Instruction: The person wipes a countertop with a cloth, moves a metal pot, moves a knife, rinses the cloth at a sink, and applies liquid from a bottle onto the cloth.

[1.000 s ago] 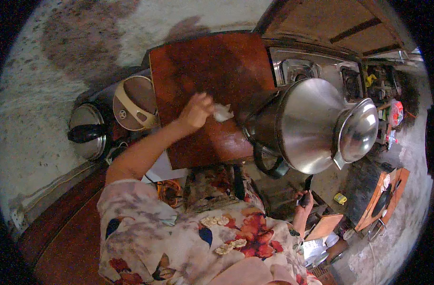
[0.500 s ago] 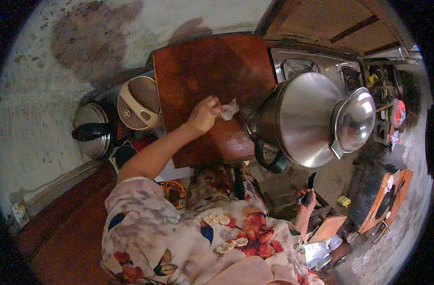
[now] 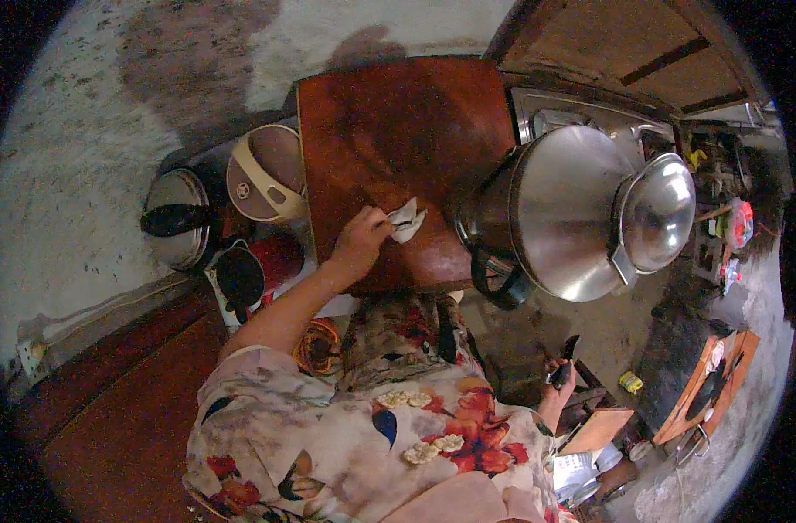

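My left hand (image 3: 360,245) reaches over the brown wooden table (image 3: 398,105). Its fingers pinch a crumpled white tissue (image 3: 407,221) close above or against the tabletop; contact is hard to tell. Beyond the table's right edge, a large steel vessel (image 3: 572,209) with a domed lid and a dark loop handle fills the view. Lower down at the right, my right hand (image 3: 558,375) is closed around a black curved object (image 3: 571,349), whose tip sticks up past the fingers. Its exact kind is too small to make out.
Left of the table stand a lidded pot (image 3: 173,220), a beige-handled round appliance (image 3: 265,173) and a red container (image 3: 276,261). A metal stove top (image 3: 537,109) lies behind the vessel. At the right are a wooden-framed dark panel (image 3: 712,383) and a small yellow item (image 3: 630,382).
My left hand has moved a little left and down with the tissue, which now shows a different fold. My right hand still grips the black object. The whole view has shifted slightly.
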Available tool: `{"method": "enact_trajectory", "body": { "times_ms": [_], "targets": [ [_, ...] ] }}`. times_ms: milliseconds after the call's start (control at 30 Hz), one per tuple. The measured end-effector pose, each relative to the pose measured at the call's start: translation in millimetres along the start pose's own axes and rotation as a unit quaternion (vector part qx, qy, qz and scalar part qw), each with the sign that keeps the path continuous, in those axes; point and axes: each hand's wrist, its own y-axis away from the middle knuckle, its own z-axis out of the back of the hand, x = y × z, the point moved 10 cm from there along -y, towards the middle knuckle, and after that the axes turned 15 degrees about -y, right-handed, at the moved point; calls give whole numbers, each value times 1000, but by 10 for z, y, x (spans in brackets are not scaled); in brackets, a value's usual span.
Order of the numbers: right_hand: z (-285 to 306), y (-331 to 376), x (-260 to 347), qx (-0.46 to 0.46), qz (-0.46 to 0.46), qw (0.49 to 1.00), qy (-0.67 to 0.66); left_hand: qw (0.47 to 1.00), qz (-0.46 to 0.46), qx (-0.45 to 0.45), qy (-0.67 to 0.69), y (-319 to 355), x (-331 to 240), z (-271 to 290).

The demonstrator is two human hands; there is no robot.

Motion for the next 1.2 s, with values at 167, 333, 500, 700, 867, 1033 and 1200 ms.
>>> {"method": "enact_trajectory", "body": {
  "times_ms": [167,333,500,700,867,1033,1200],
  "targets": [
    [-82,-103,62,29,-2,998,59,964,44,-259,-33,-1077,1033,715],
    [-171,-208,161,90,-8,990,105,933,85,-312,-158,-1465,1063,1060],
    [-64,-538,69,79,-75,991,75,984,120,-125,43,117,764,8],
    [-32,-791,-64,98,-148,984,-23,980,76,-114,-141,449,28,369],
    [71,-830,-28,80,-128,988,-19,990,119,-64,38,549,-1128,660],
    [198,-921,61,107,-129,986,4,946,72,-33,313,377,-1722,761],
    [240,-1001,89,119,-129,984,-14,823,146,41,548,3,-1843,509]
  ]
}}
